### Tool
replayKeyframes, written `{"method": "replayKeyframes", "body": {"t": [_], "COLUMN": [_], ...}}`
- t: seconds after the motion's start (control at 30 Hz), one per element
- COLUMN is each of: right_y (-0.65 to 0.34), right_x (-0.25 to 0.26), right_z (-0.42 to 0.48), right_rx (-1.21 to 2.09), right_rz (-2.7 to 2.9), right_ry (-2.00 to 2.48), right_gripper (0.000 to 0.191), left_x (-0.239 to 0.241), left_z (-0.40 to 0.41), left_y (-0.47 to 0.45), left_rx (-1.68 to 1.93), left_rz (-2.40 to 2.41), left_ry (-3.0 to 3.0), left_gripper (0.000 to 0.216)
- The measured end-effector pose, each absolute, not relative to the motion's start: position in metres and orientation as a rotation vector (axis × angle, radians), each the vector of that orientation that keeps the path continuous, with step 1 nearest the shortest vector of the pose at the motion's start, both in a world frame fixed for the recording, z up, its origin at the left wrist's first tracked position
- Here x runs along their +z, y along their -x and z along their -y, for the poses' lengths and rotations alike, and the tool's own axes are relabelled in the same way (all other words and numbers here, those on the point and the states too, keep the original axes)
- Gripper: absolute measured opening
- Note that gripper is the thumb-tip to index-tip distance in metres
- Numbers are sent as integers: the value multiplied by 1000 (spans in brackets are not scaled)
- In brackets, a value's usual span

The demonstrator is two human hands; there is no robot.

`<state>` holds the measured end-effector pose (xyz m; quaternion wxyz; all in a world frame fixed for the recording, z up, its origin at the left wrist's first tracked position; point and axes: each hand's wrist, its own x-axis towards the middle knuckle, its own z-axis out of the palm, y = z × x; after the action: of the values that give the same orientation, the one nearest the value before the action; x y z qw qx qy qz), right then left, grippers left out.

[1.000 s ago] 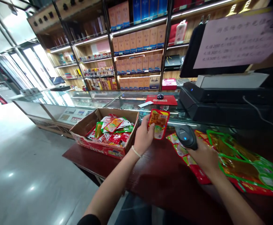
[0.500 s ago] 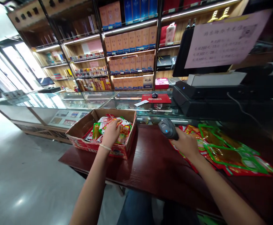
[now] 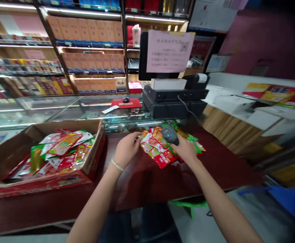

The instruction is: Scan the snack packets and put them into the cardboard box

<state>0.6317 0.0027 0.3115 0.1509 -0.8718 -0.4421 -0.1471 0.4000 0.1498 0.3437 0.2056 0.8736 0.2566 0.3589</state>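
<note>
Gripping a scanner (image 3: pixel 169 134), the right hand (image 3: pixel 187 149) hides some packets (image 3: pixel 164 159); left hand (image 3: pixel 127 148): hold unclear, carton (image 3: pixel 43 184) nearby.

The table (image 3: pixel 147 189) (dark red, glossy) bears a cardboard box (image 3: pixel 43 186) and colorful packets (image 3: pixel 159 145).

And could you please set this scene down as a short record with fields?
Left hand: at the left edge of the loose packets; grip unclear
Right hand: holding a dark scanner over the loose packets
Box: open, heaped packets inside, left of both hands
Table: dark red-brown, under box and loose packets
Glass counter: mouse on a red mat
Monitor: pink sign attached
</note>
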Motion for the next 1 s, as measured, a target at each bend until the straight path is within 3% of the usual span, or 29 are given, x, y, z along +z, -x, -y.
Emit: {"method": "replayKeyframes", "body": {"t": [0.33,0.5,0.67,0.87,1.0], "right_y": [-717,-739,-747,-743,-733], "right_x": [301,299,292,294,300], "right_z": [83,107,112,104,91], "right_rx": [-445,-450,-417,-446,-514], "right_rz": [966,883,830,783,801], "right_ry": [2663,2664,2682,2698,2612], "right_gripper": [37,40,42,38,37], "left_x": [281,264,248,260,274], "left_z": [-85,-64,-56,-63,-97], "left_y": [-571,-618,-633,-615,-583], "left_rx": [704,634,519,600,835], "left_rz": [-306,-320,-485,-486,-495], "left_ry": [-2513,-2685,-2779,-2751,-2340], "left_gripper": [21,34,56,46,42]}}
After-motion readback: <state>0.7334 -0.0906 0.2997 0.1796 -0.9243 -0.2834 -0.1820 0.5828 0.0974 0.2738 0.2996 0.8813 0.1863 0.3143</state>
